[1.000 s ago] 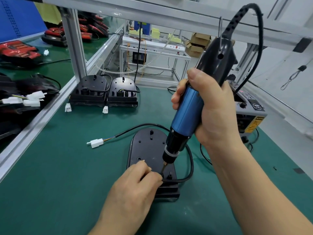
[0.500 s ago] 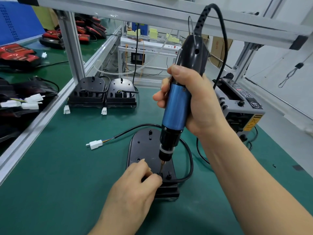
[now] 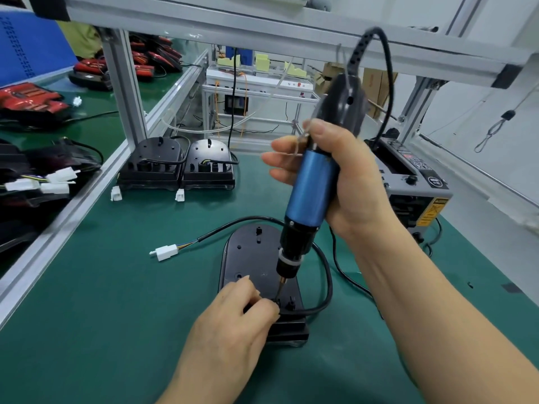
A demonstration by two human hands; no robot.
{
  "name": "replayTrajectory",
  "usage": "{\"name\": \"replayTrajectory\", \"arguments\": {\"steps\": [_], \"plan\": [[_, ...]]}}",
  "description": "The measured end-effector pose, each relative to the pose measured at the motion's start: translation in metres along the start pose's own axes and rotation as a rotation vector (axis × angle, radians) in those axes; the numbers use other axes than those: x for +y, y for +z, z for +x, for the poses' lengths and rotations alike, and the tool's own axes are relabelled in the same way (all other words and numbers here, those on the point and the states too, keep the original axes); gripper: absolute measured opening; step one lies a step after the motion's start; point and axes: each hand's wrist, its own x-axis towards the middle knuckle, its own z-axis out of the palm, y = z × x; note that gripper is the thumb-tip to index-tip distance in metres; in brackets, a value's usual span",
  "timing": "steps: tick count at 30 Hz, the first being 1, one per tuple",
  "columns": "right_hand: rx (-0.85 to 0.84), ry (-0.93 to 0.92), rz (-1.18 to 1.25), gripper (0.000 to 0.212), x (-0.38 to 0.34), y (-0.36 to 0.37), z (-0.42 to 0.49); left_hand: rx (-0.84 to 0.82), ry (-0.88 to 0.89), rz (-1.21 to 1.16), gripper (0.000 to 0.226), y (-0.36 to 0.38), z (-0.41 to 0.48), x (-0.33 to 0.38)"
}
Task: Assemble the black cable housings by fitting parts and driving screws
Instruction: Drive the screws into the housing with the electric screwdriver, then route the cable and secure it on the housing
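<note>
Straightening from its slant of a second ago, the blue electric screwdriver [image 3: 309, 188] now stands nearly upright. Its bit [image 3: 280, 288] has dropped to the near end of the black cable housing [image 3: 250, 258], which lies flat in the middle of the green mat [image 3: 102, 316]. By my reckoning the screw is about to be driven.

The right hand [image 3: 344, 182] is wrapped round the driver's barrel. The left hand [image 3: 233, 322] has its fingers curled and pinched on the housing's near end, touching the bit. Whether they hold a screw, I cannot tell.

The housing's cable [image 3: 328, 287] loops close past the bit on the right. Bare mat lies open to the left, around the white connector [image 3: 166, 252]. A grey machine [image 3: 414, 182] stands near the right forearm, and two more housings [image 3: 151, 164] sit well back.
</note>
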Motion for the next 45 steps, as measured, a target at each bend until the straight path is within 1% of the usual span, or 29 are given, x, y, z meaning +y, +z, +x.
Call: {"name": "replayTrajectory", "arguments": {"steps": [1, 2, 4, 6, 8, 11, 16, 18, 23, 26, 29, 32, 34, 36, 38, 43, 45], "plan": [[0.053, 0.001, 0.014, 0.031, -0.002, -0.005, -0.001, -0.004, 0.0, 0.007, 0.005, -0.001, 0.0, 0.001], [0.112, -0.002, 0.044, 0.032, -0.004, -0.011, -0.003, -0.007, -0.002, 0.011, 0.008, -0.001, 0.001, 0.001], [0.242, -0.023, 0.15, 0.017, -0.012, -0.027, -0.007, -0.006, -0.001, 0.019, 0.011, -0.002, 0.002, 0.002], [0.391, -0.04, 0.216, 0.012, -0.023, -0.048, -0.014, 0.0, 0.007, 0.021, 0.009, -0.003, 0.001, 0.002], [0.517, -0.024, 0.195, 0.015, -0.033, -0.07, -0.024, 0.005, 0.011, 0.021, 0.007, -0.002, 0.0, 0.001], [0.653, 0.023, 0.137, 0.021, -0.048, -0.107, -0.045, 0.017, 0.005, 0.031, 0.011, 0.0, 0.001, 0.0], [0.887, 0.141, -0.013, 0.023, -0.061, -0.167, -0.085, 0.032, 0.011, 0.035, 0.008, 0.0, 0.002, -0.001], [0.967, 0.194, -0.041, 0.023, -0.058, -0.189, -0.099, 0.04, 0.019, 0.016, 0.005, 0.0, 0.002, 0.0], [1.101, 0.369, -0.097, 0.026, -0.033, -0.229, -0.12, 0.075, 0.031, 0.007, 0.004, 0.002, 0.001, -0.002], [1.132, 0.444, -0.14, 0.029, -0.021, -0.243, -0.121, 0.082, 0.046, 0.009, 0.006, 0.004, 0.001, -0.003], [1.118, 0.486, -0.16, 0.03, -0.011, -0.25, -0.117, 0.082, 0.044, 0.013, 0.007, 0.004, 0.002, -0.003], [1.112, 0.526, -0.232, 0.033, -0.003, -0.257, -0.115, 0.083, 0.037, 0.022, 0.011, 0.004, 0.002, -0.001], [1.082, 0.592, -0.392, 0.043, -0.001, -0.262, -0.116, 0.082, 0.034, 0.018, 0.014, 0.003, 0.003, 0.0], [1.046, 0.648, -0.672, 0.053, -0.001, -0.266, -0.116, 0.073, 0.039, 0.018, 0.015, 0.001, 0.004, 0.001], [0.996, 0.678, -0.861, 0.056, -0.002, -0.268, -0.116, 0.056, 0.031, 0.013, 0.011, -0.002, 0.004, 0.002], [0.868, 0.795, -1.064, 0.056, 0.002, -0.277, -0.113, 0.028, 0.014, -0.016, 0.006, -0.004, 0.006, 0.003], [0.845, 0.802, -1.141, 0.058, 0.004, -0.28, -0.112, -0.005, -0.005, -0.011, 0.011, -0.006, 0.005, 0.001]]}}
